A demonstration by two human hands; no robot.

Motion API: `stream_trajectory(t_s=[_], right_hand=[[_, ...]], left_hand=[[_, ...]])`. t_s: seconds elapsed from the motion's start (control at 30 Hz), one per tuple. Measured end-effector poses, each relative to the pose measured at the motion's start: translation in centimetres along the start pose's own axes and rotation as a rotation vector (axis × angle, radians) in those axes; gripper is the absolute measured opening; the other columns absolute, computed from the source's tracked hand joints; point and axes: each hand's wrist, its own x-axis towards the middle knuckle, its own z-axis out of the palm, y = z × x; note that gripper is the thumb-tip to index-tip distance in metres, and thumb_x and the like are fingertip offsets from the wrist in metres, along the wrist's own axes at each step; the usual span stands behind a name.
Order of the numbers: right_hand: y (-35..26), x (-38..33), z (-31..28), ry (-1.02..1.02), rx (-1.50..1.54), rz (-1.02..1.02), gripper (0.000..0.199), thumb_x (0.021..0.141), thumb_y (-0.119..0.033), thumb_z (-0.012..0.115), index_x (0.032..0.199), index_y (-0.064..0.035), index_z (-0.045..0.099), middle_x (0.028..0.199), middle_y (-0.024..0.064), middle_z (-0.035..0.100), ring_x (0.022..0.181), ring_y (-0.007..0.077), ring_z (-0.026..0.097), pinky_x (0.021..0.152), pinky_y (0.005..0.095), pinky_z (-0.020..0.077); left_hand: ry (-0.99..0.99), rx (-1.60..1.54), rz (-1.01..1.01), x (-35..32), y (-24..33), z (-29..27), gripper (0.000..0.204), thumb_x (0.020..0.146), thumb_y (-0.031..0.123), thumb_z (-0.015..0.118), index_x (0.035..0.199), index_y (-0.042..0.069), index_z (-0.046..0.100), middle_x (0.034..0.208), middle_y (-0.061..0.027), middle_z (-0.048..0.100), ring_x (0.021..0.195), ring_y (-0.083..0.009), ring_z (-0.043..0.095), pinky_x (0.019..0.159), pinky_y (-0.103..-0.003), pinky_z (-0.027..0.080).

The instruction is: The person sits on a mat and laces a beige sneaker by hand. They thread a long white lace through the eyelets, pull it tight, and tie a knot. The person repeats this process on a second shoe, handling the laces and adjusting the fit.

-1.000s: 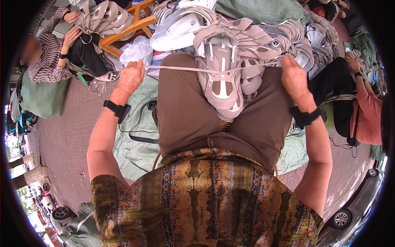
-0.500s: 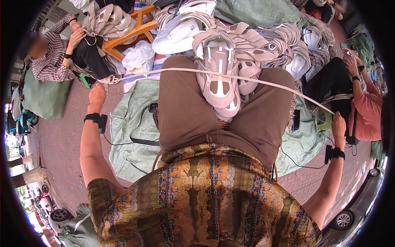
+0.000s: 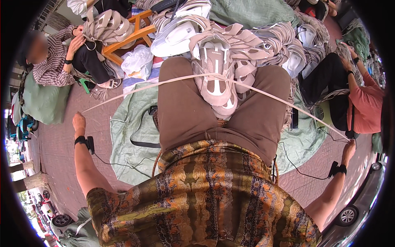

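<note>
A long beige shoelace (image 3: 135, 89) runs from one fist to the other. My left hand (image 3: 79, 122), far out at the left, is closed on one end. My right hand (image 3: 349, 149), far out at the right, is closed on the other end. Between my knees lies a beige and white shoe upper (image 3: 213, 88), toe toward me, with a second one partly under it. The lace bends at the top of this upper, where it looks threaded; the exact holes are too small to tell. Both stretches of lace slope down from there, straight and taut.
Stacked beige shoe uppers (image 3: 267, 39) and white pieces lie beyond my knees. A wooden stool frame (image 3: 131, 35) and a clear plastic bag (image 3: 137, 59) are at the upper left. People sit at left (image 3: 53, 57) and right (image 3: 366, 99). Green sheeting (image 3: 131, 123) covers the ground.
Both hands have moved outward and toward me. The lace, a loose arch before, is now pulled straight with a bend at the shoe upper.
</note>
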Motion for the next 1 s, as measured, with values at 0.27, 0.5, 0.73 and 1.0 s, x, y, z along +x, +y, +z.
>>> stream_trajectory(t_s=[0.27, 0.5, 0.73, 1.0], right_hand=[[-1.0, -0.6, -1.0, -0.035, 0.540, 0.088, 0.025, 0.091, -0.014, 0.050, 0.112, -0.0053, 0.060, 0.087, 0.0117, 0.068, 0.074, 0.0154, 0.065, 0.058, 0.0271, 0.0493], [-28.4, -9.3, -9.3, -0.373, 1.291, -0.283, 0.023, 0.092, -0.011, 0.052, 0.111, -0.0003, 0.058, 0.091, 0.0089, 0.068, 0.083, 0.0141, 0.065, 0.069, 0.0232, 0.0519], [-46.6, -16.6, -8.2, -0.843, 1.397, -0.589, 0.012, 0.088, -0.011, 0.058, 0.093, -0.0007, 0.062, 0.080, 0.0019, 0.063, 0.075, 0.0090, 0.060, 0.069, 0.0236, 0.0483], [-55.6, -18.7, -1.1, -0.709, 1.222, -0.677, 0.006, 0.086, -0.008, 0.061, 0.084, -0.0025, 0.062, 0.071, 0.0006, 0.058, 0.065, 0.0081, 0.053, 0.061, 0.0255, 0.0433]], left_hand=[[0.010, -0.036, -0.114, -1.5, -0.1, -0.1, 0.022, 0.084, 0.013, 0.044, 0.089, 0.000, 0.062, 0.092, -0.0294, 0.061, 0.091, -0.0455, 0.059, 0.076, -0.051, 0.047], [0.031, -0.022, -0.181, -3.3, -2.0, 0.5, 0.023, 0.084, 0.013, 0.045, 0.087, -0.001, 0.063, 0.092, -0.0283, 0.062, 0.090, -0.0454, 0.060, 0.076, -0.051, 0.048], [-0.002, -0.061, -0.275, -5.3, -2.9, 0.7, 0.018, 0.081, 0.010, 0.049, 0.087, 0.001, 0.063, 0.093, -0.0275, 0.062, 0.091, -0.0435, 0.061, 0.075, -0.048, 0.049], [-0.053, -0.046, -0.326, -8.2, -4.5, 3.3, 0.018, 0.081, 0.009, 0.053, 0.093, 0.004, 0.066, 0.095, -0.0250, 0.064, 0.091, -0.0401, 0.062, 0.076, -0.045, 0.049]])
